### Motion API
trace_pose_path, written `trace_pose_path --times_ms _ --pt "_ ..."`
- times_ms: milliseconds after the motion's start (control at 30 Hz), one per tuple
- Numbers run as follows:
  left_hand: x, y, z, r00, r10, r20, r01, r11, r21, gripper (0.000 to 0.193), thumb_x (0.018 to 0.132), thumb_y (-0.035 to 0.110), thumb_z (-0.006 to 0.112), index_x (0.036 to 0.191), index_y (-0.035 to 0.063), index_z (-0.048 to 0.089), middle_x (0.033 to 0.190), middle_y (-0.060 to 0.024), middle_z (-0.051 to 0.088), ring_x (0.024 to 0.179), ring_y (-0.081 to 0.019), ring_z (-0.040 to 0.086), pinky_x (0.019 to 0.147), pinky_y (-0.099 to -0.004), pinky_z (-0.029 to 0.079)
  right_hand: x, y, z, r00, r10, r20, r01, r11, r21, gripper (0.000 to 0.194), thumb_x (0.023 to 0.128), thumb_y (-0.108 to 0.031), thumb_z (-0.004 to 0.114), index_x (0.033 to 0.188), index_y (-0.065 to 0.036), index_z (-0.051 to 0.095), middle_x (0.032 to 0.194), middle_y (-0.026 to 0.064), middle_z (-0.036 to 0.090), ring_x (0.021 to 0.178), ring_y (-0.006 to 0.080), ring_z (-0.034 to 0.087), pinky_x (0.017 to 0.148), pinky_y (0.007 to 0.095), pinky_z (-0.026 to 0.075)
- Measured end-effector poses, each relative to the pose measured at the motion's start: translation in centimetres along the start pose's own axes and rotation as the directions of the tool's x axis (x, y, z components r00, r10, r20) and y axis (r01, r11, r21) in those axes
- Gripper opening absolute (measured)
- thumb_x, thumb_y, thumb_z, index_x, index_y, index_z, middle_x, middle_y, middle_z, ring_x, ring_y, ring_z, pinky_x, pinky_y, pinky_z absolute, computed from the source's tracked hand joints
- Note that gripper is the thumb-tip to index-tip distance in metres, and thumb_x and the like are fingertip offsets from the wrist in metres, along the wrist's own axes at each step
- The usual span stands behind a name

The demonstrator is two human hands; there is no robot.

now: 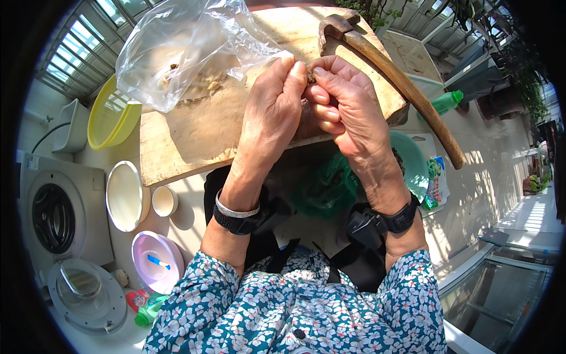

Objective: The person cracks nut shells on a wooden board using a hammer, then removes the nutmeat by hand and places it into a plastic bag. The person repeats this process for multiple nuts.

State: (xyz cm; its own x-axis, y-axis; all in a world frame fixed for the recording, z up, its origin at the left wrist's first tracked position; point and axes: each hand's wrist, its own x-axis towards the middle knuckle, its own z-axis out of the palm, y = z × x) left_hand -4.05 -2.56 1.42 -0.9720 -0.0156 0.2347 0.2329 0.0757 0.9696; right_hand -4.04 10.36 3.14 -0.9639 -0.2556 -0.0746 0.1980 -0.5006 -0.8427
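My left hand (272, 104) and my right hand (347, 99) meet above a thick wooden board (194, 146). Their pinched fingertips hold a small brown piece (311, 78), perhaps of nut, mostly hidden by the fingers. A clear plastic bag (177, 57) lies on the board, its edge reaching my left fingertips. Pale yellowish crumbled pieces (208, 86), resembling nut kernels, show through the bag. To the right of my right hand, a claw hammer (389, 66) rests on the board, its wooden handle jutting past the edge.
Below the board are a green plastic bag (327, 190) and a turquoise basin (411, 163) with dark bits. Leftward stand a yellow basin (110, 117), cream bowl (126, 197), small cup (164, 201), lilac basin (157, 261) and washing machine (66, 212). A green bottle (446, 102) lies right.
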Motion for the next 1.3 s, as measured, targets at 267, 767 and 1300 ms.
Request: trace_pose_path --times_ms 267,767,1300 --pt "-0.1 0.5 -0.5 0.998 -0.054 0.027 0.055 0.998 -0.034 0.021 0.101 0.017 0.055 0.101 -0.0024 0.061 0.075 -0.0085 0.059 0.067 -0.0133 0.056 0.061 -0.0285 0.046 0.1 0.6 0.0 0.984 -0.177 0.017 0.178 0.978 -0.109 0.011 0.101 -0.016 0.057 0.106 -0.007 0.056 0.071 -0.0010 0.056 0.049 0.0011 0.046 0.038 0.0128 0.032" --pt "-0.8 0.9 -0.4 0.984 0.171 -0.052 -0.168 0.985 0.045 0.008 0.087 -0.002 0.063 0.094 -0.0033 0.067 0.077 -0.0096 0.066 0.064 -0.0144 0.064 0.061 -0.0264 0.050 -0.8 0.4 0.2 0.987 -0.155 -0.050 0.156 0.988 0.003 0.017 0.101 -0.019 0.057 0.106 -0.003 0.053 0.077 0.0018 0.059 0.054 0.0019 0.052 0.041 0.0146 0.038" --pt "-0.8 1.2 -0.5 0.891 0.443 -0.104 -0.396 0.867 0.303 0.013 0.081 -0.001 0.069 0.094 0.0010 0.070 0.084 -0.0127 0.069 0.073 -0.0254 0.068 0.064 -0.0306 0.054 -0.8 -0.1 1.0 0.984 -0.173 -0.050 0.172 0.985 -0.009 0.018 0.094 -0.010 0.062 0.106 -0.001 0.052 0.077 0.0015 0.056 0.054 0.0037 0.051 0.042 0.0162 0.037"
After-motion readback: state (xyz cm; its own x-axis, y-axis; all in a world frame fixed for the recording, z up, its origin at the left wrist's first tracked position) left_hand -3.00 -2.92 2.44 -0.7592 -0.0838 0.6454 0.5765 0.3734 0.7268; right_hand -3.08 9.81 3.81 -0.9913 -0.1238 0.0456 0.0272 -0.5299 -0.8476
